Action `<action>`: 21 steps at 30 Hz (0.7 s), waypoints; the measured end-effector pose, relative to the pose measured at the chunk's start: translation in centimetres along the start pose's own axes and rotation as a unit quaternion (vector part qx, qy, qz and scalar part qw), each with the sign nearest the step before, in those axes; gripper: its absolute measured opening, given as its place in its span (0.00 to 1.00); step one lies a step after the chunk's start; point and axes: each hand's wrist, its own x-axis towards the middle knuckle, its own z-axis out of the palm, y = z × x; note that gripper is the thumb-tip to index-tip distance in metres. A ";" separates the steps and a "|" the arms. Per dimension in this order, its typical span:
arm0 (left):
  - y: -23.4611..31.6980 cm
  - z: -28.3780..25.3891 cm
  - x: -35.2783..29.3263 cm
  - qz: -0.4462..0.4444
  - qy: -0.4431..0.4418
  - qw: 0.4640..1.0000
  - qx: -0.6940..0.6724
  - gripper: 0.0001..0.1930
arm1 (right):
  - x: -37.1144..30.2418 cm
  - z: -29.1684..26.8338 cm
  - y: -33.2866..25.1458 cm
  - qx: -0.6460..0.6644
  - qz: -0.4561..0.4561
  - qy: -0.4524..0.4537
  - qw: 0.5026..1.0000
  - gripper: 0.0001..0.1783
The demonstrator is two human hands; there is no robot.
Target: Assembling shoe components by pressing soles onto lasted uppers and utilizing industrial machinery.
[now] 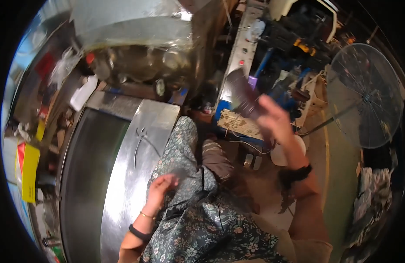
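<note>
Raised over the right side, my right hand (277, 120) is closed round a long dark brown piece (243, 94), smeared by motion, so its kind is unclear. My left hand (162, 188) hovers over the floral cloth (202, 223) on my lap. Its fingers are curled together, with a small dark blur at their tips that I cannot make out. Left of my lap runs a shiny metal ledge (123, 188), on which lies a thin dark cord (138, 151). Beyond that ledge is a dark belt (86, 184).
At the upper right stands a machine with a pale control panel (243, 52) and a blue-edged base. A large round fan (366, 97) stands at the far right. A yellow sign (30, 173) and a white container (84, 92) are at the left. Bundled cloth (371, 197) lies lower right.
</note>
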 end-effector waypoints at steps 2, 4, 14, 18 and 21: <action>-3.4 -0.6 0.0 -0.035 0.064 0.997 -0.028 0.10 | 3.5 -6.8 0.8 -0.107 -0.061 0.115 0.986 0.32; -4.4 0.2 0.7 -0.054 0.082 0.993 -0.064 0.09 | 7.4 -14.4 2.3 -0.189 -0.097 0.221 0.952 0.33; -4.1 0.6 1.5 -0.074 0.137 0.980 -0.122 0.07 | 14.1 -24.7 3.8 -0.361 0.094 0.165 0.913 0.38; -4.2 0.6 1.6 -0.065 0.136 0.982 -0.111 0.07 | 13.9 -23.4 5.2 -0.412 0.101 0.180 0.887 0.37; -4.8 0.3 1.6 -0.052 0.131 0.984 -0.113 0.06 | 11.5 -19.3 6.4 -0.423 0.032 0.230 0.876 0.39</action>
